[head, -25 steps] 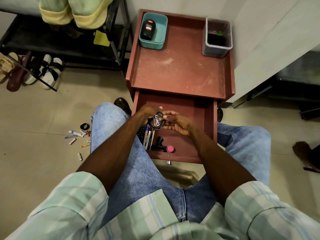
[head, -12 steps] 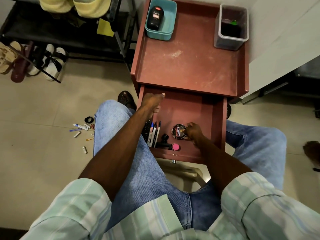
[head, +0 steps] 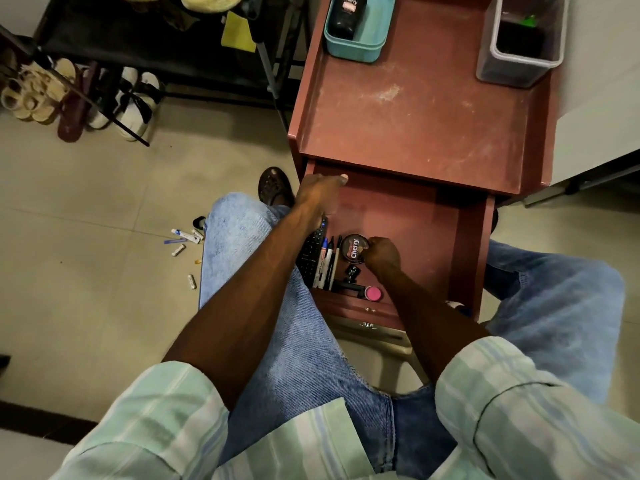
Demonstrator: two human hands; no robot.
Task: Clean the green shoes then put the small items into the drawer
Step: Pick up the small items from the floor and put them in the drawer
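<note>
1. Under the right hand (head: 382,254), at its fingertips, a round black polish tin (head: 354,248) marked "Cherry" lies flat on the floor of the open drawer (head: 415,230); the fingers are curled onto the tin's right edge, though a firm grip cannot be told from mere touch.
2. Just left of that hand and tin, a few pens and markers (head: 327,263) lie side by side, with a black remote (head: 311,252) beside them against the drawer's left wall.
3. Nearer the person than the right hand, a small black item (head: 353,271) and a pink-capped one (head: 373,292) rest by the drawer's front.
4. Farther off, the left hand (head: 320,197) hovers at the drawer's far left corner, fingers loosely extended and holding nothing.
5. Well to the left of the left hand, on the tiled floor, scattered small items (head: 183,242) lie beside the person's jeans-clad knee.
6. Beyond both hands, the red surface (head: 415,126) of the cabinet carries a teal tray (head: 367,43) with a black bottle (head: 346,15) in it, and a grey bin (head: 519,46).
7. No green shoes can be picked out for certain; pale footwear (head: 135,102) sits under a black rack far left of the hands.
</note>
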